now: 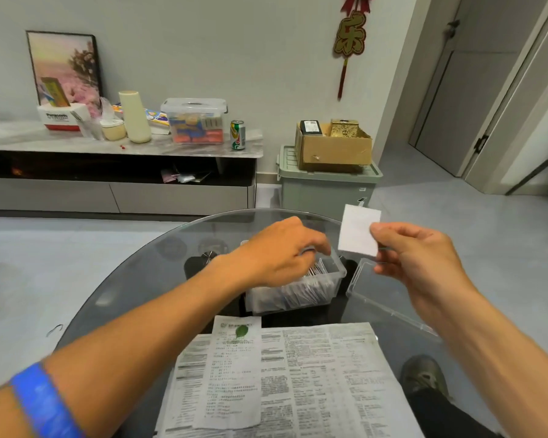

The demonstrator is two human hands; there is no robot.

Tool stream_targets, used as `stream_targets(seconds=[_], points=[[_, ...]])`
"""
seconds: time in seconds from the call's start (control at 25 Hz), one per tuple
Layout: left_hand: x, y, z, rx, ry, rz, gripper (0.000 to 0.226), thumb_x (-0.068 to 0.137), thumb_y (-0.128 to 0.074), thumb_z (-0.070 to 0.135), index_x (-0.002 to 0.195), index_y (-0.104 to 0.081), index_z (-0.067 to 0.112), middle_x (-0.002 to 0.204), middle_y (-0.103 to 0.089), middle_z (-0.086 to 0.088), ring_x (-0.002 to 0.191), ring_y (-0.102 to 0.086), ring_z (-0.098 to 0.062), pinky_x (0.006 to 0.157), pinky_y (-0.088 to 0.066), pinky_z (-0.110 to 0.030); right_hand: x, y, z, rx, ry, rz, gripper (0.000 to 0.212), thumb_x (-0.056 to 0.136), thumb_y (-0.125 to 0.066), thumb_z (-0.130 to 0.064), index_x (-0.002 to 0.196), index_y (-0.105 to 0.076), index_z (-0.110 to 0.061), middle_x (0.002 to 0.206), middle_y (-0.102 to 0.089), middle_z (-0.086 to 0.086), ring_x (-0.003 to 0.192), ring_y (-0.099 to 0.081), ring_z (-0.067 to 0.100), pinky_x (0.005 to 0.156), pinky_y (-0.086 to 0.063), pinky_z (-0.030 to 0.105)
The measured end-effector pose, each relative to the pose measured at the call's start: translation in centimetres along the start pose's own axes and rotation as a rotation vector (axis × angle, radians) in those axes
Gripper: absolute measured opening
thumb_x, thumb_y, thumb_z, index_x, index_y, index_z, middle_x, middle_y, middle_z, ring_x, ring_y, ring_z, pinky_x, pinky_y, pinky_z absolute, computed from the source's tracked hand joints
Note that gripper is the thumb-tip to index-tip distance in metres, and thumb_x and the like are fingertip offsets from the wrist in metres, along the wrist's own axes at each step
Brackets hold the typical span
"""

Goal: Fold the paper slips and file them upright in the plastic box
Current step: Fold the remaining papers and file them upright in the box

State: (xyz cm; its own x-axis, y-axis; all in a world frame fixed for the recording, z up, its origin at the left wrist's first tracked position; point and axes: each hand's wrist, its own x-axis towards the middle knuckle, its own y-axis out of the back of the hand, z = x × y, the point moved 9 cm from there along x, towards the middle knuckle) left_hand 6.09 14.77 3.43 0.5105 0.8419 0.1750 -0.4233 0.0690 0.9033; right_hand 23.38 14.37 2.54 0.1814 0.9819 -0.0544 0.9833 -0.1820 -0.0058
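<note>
The filing step looks at hand: the right hand pinches a folded slip above the tabletop while the left hand, fingers curled inside the plastic box, seemingly parts the filed slips, so next comes lowering it upright.

Single head view, looking forward-down, near glass table.

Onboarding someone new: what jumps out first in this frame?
The right hand pinches a folded white slip in the air, right of centre. Below it, the left hand reaches into the clear plastic box of upright slips on the glass table. Printed sheets lie nearest the camera.
</note>
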Motion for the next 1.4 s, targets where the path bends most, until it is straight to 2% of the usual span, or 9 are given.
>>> stream_targets(seconds=[0.12, 0.36, 0.48, 0.72, 0.88, 1.08, 1.2, 1.32, 1.4], points=[[2.1, -2.9, -1.2, 0.287, -0.124, -0.192, 0.043, 0.098, -0.032, 0.025, 0.124, -0.065, 0.03, 0.108, -0.068, 0.009, 0.099, -0.045, -0.014, 0.091, -0.039, -0.038, 1.3, 0.7, 0.4, -0.107, 0.023, 0.047, 0.005, 0.086, -0.073, -0.01, 0.083, -0.073, -0.007, 0.068, -0.07, 0.003, 0.051, -0.057, 0.01, 0.053, -0.051, 0.027], [2.6, -4.6, -2.0, 0.426, -0.18, -0.259, 0.043, 0.099, -0.026, 0.033, 0.116, -0.066, 0.032, 0.106, -0.056, 0.005, 0.09, -0.038, -0.013, 0.077, -0.025, -0.033, 2.2, -0.5, -0.6, -0.303, 0.151, 0.051, 0.011, 0.08, -0.079, -0.012, 0.069, -0.074, -0.013, 0.065, -0.071, 0.005, 0.057, -0.061, 0.017, 0.057, -0.053, 0.032], [2.5, -4.8, -1.9, 0.427, -0.181, -0.295, 0.049, 0.093, -0.021, 0.038, 0.109, -0.067, 0.03, 0.11, -0.058, 0.009, 0.093, -0.038, -0.012, 0.077, -0.024, -0.032, 2.3, -2.7, -3.2, -0.718, 0.388, 0.076, 0.015, 0.078, -0.077, -0.017, 0.064, -0.072, -0.018, 0.062, -0.068, -0.004, 0.067, -0.065, 0.02, 0.066, -0.053, 0.032], [2.1, -4.5, -2.4, 0.444, -0.177, -0.259, 0.049, 0.099, -0.021, 0.04, 0.084, -0.062, 0.017, 0.08, -0.059, 0.0, 0.087, -0.042, -0.016, 0.076, -0.023, -0.032, 2.2, -9.8, -2.0, -1.312, 0.472, -0.145, 0.005, 0.083, -0.062, -0.014, 0.086, -0.066, -0.013, 0.085, -0.062, 0.009, 0.08, -0.057, 0.032, 0.069, -0.052, 0.035], [1.4, -4.1, -2.9, 0.377, -0.159, -0.227, 0.053, 0.097, -0.018, 0.043, 0.085, -0.064, 0.019, 0.084, -0.066, 0.0, 0.09, -0.052, -0.017, 0.081, -0.034, -0.033, 2.7, -10.9, -0.8, -1.498, 0.454, -0.193, 0.015, 0.08, -0.065, -0.013, 0.094, -0.069, -0.017, 0.085, -0.06, 0.007, 0.088, -0.063, 0.032, 0.067, -0.044, 0.031], [-3.7, 0.3, -2.8, 0.119, -0.083, 0.037, 0.036, 0.092, -0.042, 0.034, 0.106, -0.072, 0.023, 0.107, -0.072, 0.011, 0.101, -0.057, -0.007, 0.087, -0.049, -0.031, 2.1, -10.1, -0.4, -1.438, 0.457, -0.187, 0.012, 0.085, -0.064, -0.02, 0.091, -0.075, -0.02, 0.085, -0.069, 0.004, 0.083, -0.064, 0.031, 0.065, -0.048, 0.032], [-9.6, 2.9, -3.6, 0.048, 0.135, 0.215, 0.018, 0.089, -0.056, 0.031, 0.094, -0.074, 0.029, 0.085, -0.072, 0.016, 0.075, -0.057, -0.001, 0.07, -0.045, -0.026, -2.3, -8.7, -1.8, -1.119, 0.553, -0.156, 0.014, 0.088, -0.065, -0.029, 0.079, -0.074, -0.023, 0.065, -0.061, -0.007, 0.069, -0.059, 0.019, 0.059, -0.04, 0.028], [-13.8, 1.6, -5.1, 0.111, 0.439, 0.024, 0.022, 0.081, -0.07, 0.053, 0.084, -0.064, 0.032, 0.076, -0.066, 0.015, 0.07, -0.058, -0.002, 0.066, -0.047, -0.028, -7.3, -9.8, 2.2, -0.956, 0.383, -0.428, 0.018, 0.089, -0.068, -0.035, 0.076, -0.073, -0.024, 0.06, -0.059, -0.013, 0.059, -0.055, 0.004, 0.058, -0.039, 0.024], [-15.5, -0.3, -5.2, 0.152, 0.527, -0.169, 0.046, 0.07, -0.074, 0.065, 0.102, -0.058, 0.036, 0.097, -0.063, 0.018, 0.084, -0.057, -0.005, 0.071, -0.045, -0.028, -9.0, -10.7, 5.8, -0.994, 0.252, -0.56, 0.015, 0.088, -0.068, -0.041, 0.084, -0.07, -0.027, 0.07, -0.064, -0.012, 0.067, -0.06, 0.004, 0.064, -0.046, 0.026]])
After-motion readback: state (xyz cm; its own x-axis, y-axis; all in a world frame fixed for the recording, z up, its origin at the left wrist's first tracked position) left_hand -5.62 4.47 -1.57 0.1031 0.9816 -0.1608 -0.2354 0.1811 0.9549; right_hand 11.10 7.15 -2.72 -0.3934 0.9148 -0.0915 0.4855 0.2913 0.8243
